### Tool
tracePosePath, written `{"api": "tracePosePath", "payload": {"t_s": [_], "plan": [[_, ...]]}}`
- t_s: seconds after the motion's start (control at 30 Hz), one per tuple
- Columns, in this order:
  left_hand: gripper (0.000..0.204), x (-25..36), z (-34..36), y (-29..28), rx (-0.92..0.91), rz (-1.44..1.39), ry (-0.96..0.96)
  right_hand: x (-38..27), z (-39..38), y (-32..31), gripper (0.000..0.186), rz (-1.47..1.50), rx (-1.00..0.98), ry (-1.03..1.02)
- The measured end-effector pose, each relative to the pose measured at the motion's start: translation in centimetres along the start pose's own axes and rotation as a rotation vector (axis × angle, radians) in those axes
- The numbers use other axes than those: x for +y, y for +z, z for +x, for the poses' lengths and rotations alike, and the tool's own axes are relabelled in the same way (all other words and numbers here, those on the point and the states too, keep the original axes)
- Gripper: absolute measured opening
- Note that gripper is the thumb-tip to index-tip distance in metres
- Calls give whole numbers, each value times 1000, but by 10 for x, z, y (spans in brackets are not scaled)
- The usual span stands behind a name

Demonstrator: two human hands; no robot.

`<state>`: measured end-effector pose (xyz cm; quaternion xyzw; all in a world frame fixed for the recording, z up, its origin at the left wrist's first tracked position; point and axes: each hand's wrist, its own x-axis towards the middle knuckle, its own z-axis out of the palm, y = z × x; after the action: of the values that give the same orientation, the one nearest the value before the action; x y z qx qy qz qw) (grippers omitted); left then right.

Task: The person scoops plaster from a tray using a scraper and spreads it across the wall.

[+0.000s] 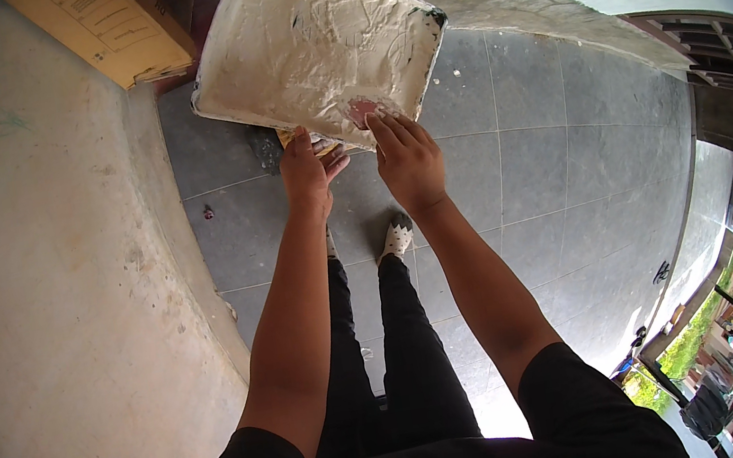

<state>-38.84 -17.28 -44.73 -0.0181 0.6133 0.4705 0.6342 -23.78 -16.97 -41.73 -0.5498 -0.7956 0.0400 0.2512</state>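
Note:
A shallow rectangular tray (299, 43), coated inside with thick off-white paste, is in front of me at the top of the head view. My left hand (308, 176) is closed on its near edge, thumb against the rim and some fingers partly hidden below. Near the tray's close right corner, my right hand (410, 160) has its fingers together over a pinkish-red flat piece (362, 113), ringed with paste smears. The fingers hide part of that piece, so its exact kind is unclear. White residue marks my left fingers.
A cardboard box (119, 28) stands beyond the tray at the left. A pale wall (49, 279) runs along my left side. Under me lies a grey tiled floor (540, 173), with a dark plastic-like bundle (265, 149) beside the tray. Dark slatted furniture (711, 40) is at the right.

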Motion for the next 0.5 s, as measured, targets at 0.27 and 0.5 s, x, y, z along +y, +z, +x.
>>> {"api": "tracePosePath", "payload": {"t_s": [0.27, 0.5], "plan": [[62, 10, -3, -7, -29, -51, -75, -16, -31, 20, 32, -46, -167, -14], [65, 9, -4, -10, -51, -103, -85, -17, -34, 10, 40, -18, -216, -103]]}}
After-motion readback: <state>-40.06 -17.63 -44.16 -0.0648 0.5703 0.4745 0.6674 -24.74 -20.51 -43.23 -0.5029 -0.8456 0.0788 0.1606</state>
